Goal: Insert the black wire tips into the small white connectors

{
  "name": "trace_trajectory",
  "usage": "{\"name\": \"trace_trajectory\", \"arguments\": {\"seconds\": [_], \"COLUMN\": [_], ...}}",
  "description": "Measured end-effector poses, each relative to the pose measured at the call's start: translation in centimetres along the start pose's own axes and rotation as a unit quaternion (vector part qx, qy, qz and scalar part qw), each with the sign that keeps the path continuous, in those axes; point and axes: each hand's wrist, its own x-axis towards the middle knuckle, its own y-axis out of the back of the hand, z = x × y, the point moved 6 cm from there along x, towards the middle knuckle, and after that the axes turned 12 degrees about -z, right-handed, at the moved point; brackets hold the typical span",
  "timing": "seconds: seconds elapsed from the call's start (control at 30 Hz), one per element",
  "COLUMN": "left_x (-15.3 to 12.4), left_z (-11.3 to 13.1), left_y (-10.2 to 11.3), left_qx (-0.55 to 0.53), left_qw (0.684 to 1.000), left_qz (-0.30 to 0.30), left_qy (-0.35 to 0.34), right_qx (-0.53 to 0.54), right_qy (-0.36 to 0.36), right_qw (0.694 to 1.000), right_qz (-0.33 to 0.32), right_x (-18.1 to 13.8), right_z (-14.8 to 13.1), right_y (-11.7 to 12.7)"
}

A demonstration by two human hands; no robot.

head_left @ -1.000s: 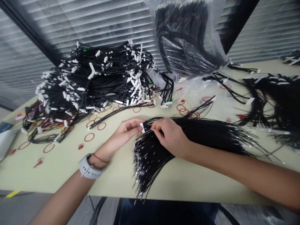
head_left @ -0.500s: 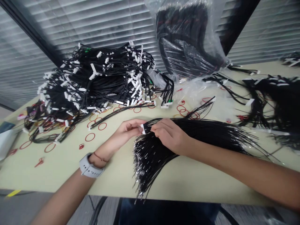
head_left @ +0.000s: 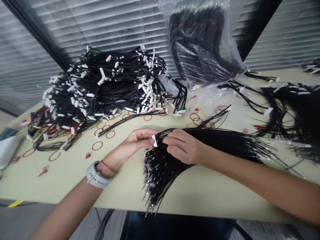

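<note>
My left hand (head_left: 136, 141) pinches a small white connector (head_left: 154, 140) at its fingertips. My right hand (head_left: 183, 146) is closed right beside it, its fingers pinching thin black wires that run into the connector. Both hands rest over a fanned bundle of loose black wires (head_left: 162, 166) with shiny metal tips that lies on the pale table (head_left: 62, 176). A light grey watch (head_left: 96, 176) sits on my left wrist.
A big heap of black cables with white connectors (head_left: 105, 86) fills the back left. A clear plastic bag of black wires (head_left: 202, 43) leans at the back. More cable piles (head_left: 295, 110) lie at the right. Red rubber bands (head_left: 97, 145) are scattered around. A white object (head_left: 6, 146) sits at the far left edge.
Both hands have stayed together at the connector, shifting only slightly lower in the picture as the view tilted a little. The grip looks the same.
</note>
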Motion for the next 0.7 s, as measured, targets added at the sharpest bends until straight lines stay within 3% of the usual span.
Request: {"name": "trace_trajectory", "arguments": {"seconds": [0.13, 0.3, 0.7], "left_x": [-0.2, -0.3, -0.2], "left_z": [-0.2, 0.1, 0.2], "left_y": [0.0, 0.2, 0.5], "left_qx": [-0.024, -0.045, -0.016], "left_qw": [1.0, 0.998, 0.999], "left_qz": [0.008, 0.034, 0.042], "left_qy": [0.012, 0.004, 0.012], "right_qx": [0.003, -0.024, -0.057], "right_qy": [-0.032, -0.141, -0.121], "right_qw": [0.999, 0.989, 0.989], "right_qz": [0.014, -0.043, -0.066], "right_x": [-0.1, -0.2, -0.2], "right_z": [0.4, 1.8, 1.4], "right_y": [-0.1, -1.2, -0.8]}}
